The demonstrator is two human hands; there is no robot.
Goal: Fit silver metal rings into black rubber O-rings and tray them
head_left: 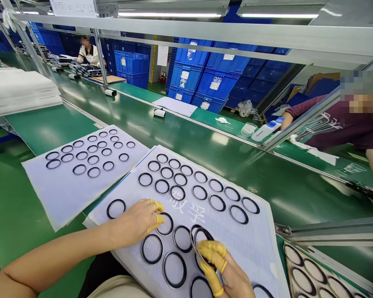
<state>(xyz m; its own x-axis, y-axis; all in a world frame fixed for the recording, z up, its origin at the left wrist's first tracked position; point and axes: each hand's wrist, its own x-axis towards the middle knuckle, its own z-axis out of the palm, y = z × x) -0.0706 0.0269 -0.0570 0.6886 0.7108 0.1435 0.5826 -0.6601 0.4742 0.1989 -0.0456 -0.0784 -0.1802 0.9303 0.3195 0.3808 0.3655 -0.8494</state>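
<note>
Right hand (226, 271), fingers in yellow rubber cots (209, 252), pinches a tilted black rubber ring (202, 244) above a white plastic sheet (236, 236); open left hand (132, 221) rests beside another black ring (164, 224).

Ahead and to the left of the left hand (133, 219) lies a second white sheet (62, 194) set with black rubber rings, and farther left of that hand stands a stack of white sheets (21, 93). To the right of the right hand (220, 269), a tray of rings (317, 275) sits at the edge of the green conveyor bench (186, 153). Well beyond both hands, across the bench, are a person in a maroon top (338, 128), a white-and-blue dispenser (265, 129) and stacked blue plastic crates (211, 70), with a person in a white top (88, 54) far off to the left
</note>
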